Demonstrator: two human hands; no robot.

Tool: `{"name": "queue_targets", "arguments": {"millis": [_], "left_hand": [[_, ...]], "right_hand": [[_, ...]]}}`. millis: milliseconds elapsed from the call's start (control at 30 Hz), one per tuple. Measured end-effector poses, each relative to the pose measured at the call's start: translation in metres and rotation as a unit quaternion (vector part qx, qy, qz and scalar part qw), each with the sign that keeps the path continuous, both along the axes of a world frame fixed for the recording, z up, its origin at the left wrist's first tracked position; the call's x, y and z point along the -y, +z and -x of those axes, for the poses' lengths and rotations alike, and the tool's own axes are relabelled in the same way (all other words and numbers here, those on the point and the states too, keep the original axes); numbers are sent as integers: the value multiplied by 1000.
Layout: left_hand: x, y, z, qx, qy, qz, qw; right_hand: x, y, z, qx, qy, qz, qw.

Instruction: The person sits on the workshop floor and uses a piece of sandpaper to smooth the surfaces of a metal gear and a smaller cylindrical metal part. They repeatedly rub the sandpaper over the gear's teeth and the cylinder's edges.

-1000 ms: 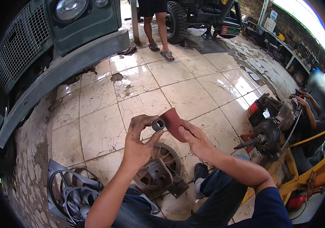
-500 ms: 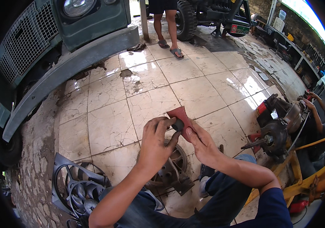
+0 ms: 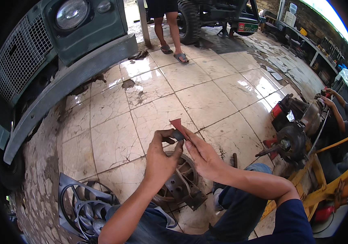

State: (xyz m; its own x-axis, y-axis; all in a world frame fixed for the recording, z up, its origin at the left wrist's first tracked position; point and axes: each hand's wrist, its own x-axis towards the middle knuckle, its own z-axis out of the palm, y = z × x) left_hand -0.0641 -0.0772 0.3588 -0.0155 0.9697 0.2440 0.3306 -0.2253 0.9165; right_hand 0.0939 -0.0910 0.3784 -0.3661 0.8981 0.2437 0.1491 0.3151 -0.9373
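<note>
Between the thumb and fingers of my left hand [image 3: 162, 156] is a small dark round piece [image 3: 177, 135], like a short cylinder. My right hand [image 3: 203, 155] grips a strip of red sandpaper [image 3: 176, 124], its thumb on the near side. The sandpaper lies against the round piece, and its free upper end flares out beyond my fingers. Below both hands, on the tiles between my legs, rests a large toothed metal wheel [image 3: 187, 165] with a bracket plate [image 3: 178, 185] across it.
A dark radiator fan with a shroud [image 3: 88, 211] lies at lower left. A green vehicle's bumper [image 3: 72, 81] spans the left. At right, an axle assembly [image 3: 291, 140] stands by a yellow frame [image 3: 316, 179], with another person's hands [image 3: 327, 101] behind it. Another person stands ahead on the cracked tiles [image 3: 149, 118].
Both hands have shifted slightly left and down with the round piece and the sandpaper. The sandpaper has turned more edge-on. The view has shifted a little.
</note>
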Motion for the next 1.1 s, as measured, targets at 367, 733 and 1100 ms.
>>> {"name": "queue_targets", "arguments": {"millis": [367,733,1100], "left_hand": [[79,-33,-14,298,114,2,948],[106,-93,-61,433,160,5,887],[105,-85,-43,483,105,67,867]], "right_hand": [[12,-1,11,75,178,15,981],[27,-42,-7,159,160,24,974],[24,-35,-4,223,134,-125,958]]}}
